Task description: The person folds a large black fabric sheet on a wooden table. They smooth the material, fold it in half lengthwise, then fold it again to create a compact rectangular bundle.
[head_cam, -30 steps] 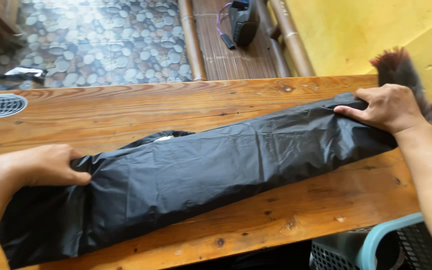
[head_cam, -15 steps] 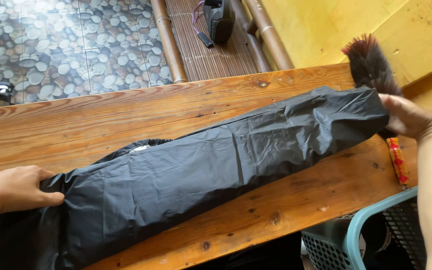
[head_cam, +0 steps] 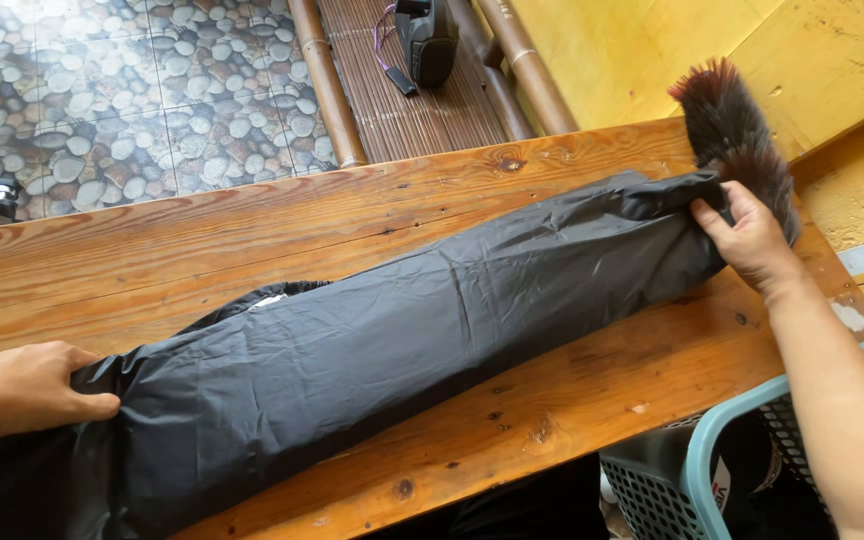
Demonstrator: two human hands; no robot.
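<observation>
Holding a long black plastic bag point(head_cam: 402, 350) at both ends, I keep it stretched slantwise across the wooden worktop point(head_cam: 252, 230). My left hand point(head_cam: 27, 390) is closed around gathered plastic at the bag's lower-left end. My right hand point(head_cam: 752, 235) pinches the mouth of the bag at its upper-right end, fingers curled on the film.

Change noted: a second ago my right hand lay flat on top of the bag near that end; it now sits at the very edge, and the brush head point(head_cam: 737, 135) stands further clear of the opening. The bag has also shifted toward the worktop's right end. My judgement is that the cover is being drawn along the long object inside, with the bristle end left exposed.

Materials: the bag is thin, matt, finely creased film, taut over a long rod-like form. The brush head is dark, fluffy, feather-like, tapering upward. The worktop is varnished plank with knots and visible grain. Beyond the worktop's near edge stands a teal plastic mesh basket point(head_cam: 692, 470).
</observation>
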